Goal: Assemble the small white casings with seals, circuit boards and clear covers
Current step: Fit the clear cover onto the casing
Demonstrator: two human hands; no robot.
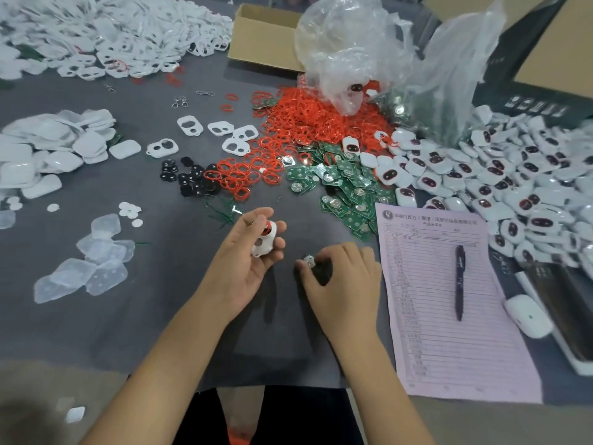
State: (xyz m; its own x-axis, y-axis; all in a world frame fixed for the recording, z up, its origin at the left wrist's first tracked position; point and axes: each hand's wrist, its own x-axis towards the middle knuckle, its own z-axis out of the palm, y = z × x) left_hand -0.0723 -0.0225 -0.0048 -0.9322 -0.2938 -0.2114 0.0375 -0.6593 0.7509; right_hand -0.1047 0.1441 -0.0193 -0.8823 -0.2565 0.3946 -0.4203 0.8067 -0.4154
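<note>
1. L hand [247,252] at approx 6 o'clock on the grey desk [160,316], palm up, grip curled round a white casing [263,240] w/ a red seal [267,227] showing at its top hole.
2. R hand [343,277] just beside it at 3 o'clock, knuckles up, fingertips pinching a small circuit board [309,261] w/ a silver button cell, low over the desk.
3. Red seal pile [305,123] at 12 o'clock, spilling toward 11.
4. Green circuit boards [346,187] heaped at 1 o'clock, touching the seal pile.
5. Finished white units [513,194] w/ dark windows at 2–3 o'clock.
6. Loose casing fronts [218,133] at 11 o'clock; black lens pcs [189,179] just below them.
7. Clear covers [93,261] at 9 o'clock; white back shells [48,149] at 10.
8. Pink form [442,332] w/ pen [459,281] at 3–4 o'clock.
9. Plastic bag [369,49] and cardboard box [263,36] at 12–1 o'clock, far edge.
</note>
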